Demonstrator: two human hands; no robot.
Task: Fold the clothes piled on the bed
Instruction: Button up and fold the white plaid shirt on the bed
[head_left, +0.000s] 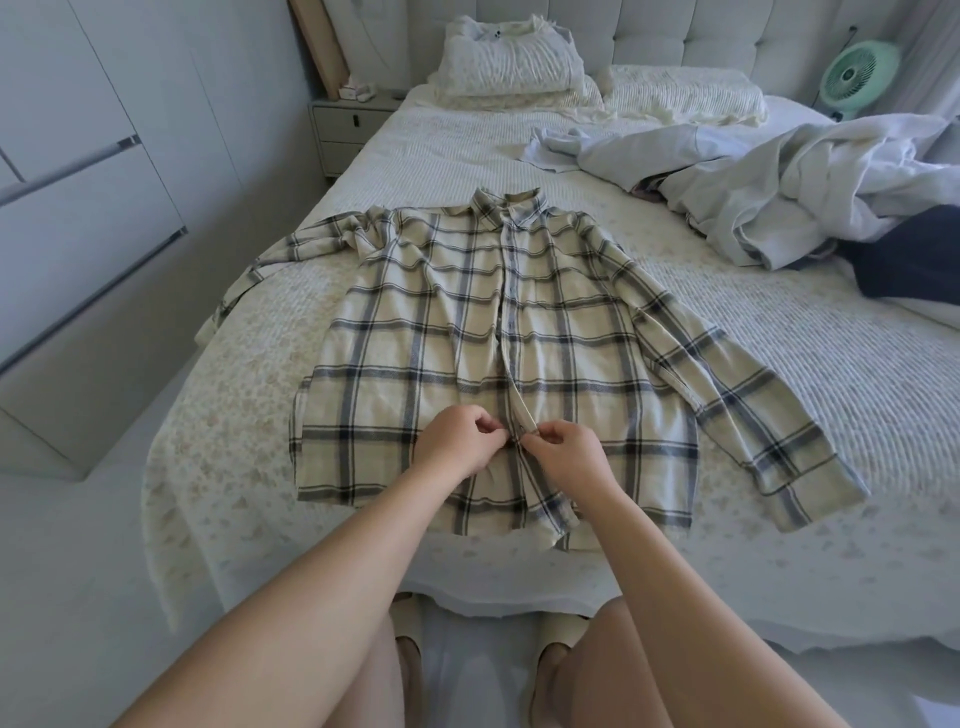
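You are doing up the plaid shirt (488, 332) before folding it; it lies flat, front up, on the bed (779, 364), stretching away beyond your fingertips. Your left hand (457, 441) and right hand (566, 449) meet at the placket, fingers curled, each pinching an edge near the hem. Next, fasten it, then fold the sleeves inward. Unfolded clothes (779, 182) wait well beyond your right hand.

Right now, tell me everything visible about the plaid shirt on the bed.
The plaid shirt is cream with dark blue-grey checks, in soft woven-looking cloth, long-sleeved and collared. It lies flat, front up, on the bed, collar toward the headboard, both sleeves spread outward. Its hem reaches the near edge. The left hand and right hand pinch the front placket low down.
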